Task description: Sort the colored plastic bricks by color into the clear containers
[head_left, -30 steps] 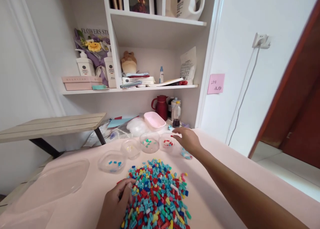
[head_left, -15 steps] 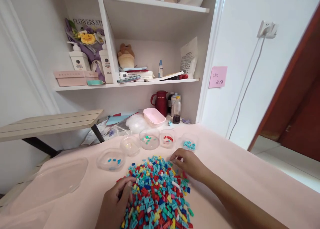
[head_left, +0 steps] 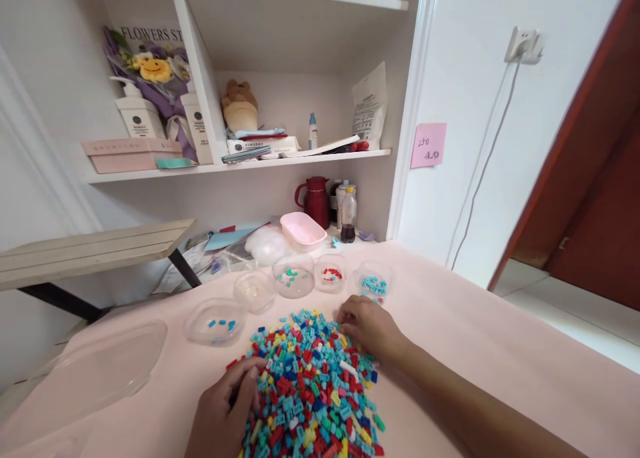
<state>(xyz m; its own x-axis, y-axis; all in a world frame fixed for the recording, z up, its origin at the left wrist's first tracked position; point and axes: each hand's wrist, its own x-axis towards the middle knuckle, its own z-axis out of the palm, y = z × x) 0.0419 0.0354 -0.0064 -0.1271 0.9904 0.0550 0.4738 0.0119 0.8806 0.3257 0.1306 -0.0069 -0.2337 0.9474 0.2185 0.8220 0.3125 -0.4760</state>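
Note:
A heap of small toy building bricks (head_left: 310, 385), mixed turquoise, red, blue, yellow, green and white, covers the near middle of the table. At its left edge rests my left hand (head_left: 227, 405), fingers curled and thumb near the index finger; what they hold, if anything, is hidden. My right hand (head_left: 373, 326) touches the heap's far right edge with bent, closed fingertips, whose contents I cannot make out. Behind the heap, clear tubs hold sorted bricks: a blue tub (head_left: 213, 339), a pale yellow tub (head_left: 254, 307), a green tub (head_left: 295, 291), a red tub (head_left: 330, 286) and a turquoise tub (head_left: 387, 279).
A large clear lid or tray (head_left: 150, 371) lies at the left on the pink tabletop (head_left: 480, 338). At the back stand a pink basin (head_left: 303, 230), a red jug (head_left: 317, 205) and a bottle of dark liquid (head_left: 349, 221). A wooden bench-like board (head_left: 95, 248) juts in at left.
The whole view has shifted slightly, with things lying further left. My right hand stays at the heap's far right edge, its fingers a little more tucked in. My left hand has hardly moved.

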